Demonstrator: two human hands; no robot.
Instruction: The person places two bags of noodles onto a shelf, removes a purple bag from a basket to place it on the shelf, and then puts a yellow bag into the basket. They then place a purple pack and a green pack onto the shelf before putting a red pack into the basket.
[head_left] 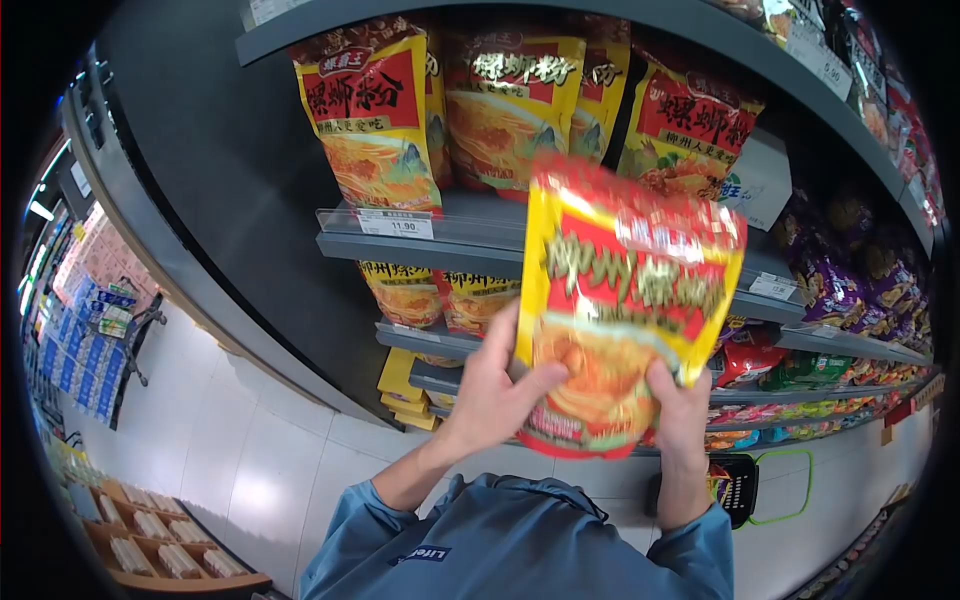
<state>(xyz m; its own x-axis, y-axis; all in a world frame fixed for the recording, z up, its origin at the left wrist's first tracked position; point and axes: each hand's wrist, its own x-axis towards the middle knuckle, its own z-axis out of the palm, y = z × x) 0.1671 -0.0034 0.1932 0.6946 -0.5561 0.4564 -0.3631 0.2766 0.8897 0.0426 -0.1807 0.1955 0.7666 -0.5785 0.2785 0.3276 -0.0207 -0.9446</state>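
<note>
A red and yellow noodle bag [625, 310] is held upright in front of the shelves, slightly blurred, its printed front facing me. My left hand [495, 385] grips its left edge, thumb on the front. On the lower right side my right hand [682, 410] holds the same bag, thumb also on the front; the other fingers of both hands are mostly behind it. Behind the bag, similar noodle bags [365, 120] stand in a row on the upper shelf [450, 240], with a price tag [396, 224] at its left end.
Lower shelves hold more bags [400, 295] and yellow boxes [405, 390]. Purple packets [840, 270] fill the right side. A black basket [738, 488] with a green handle is on the floor at lower right. A wooden display [165, 530] stands at lower left.
</note>
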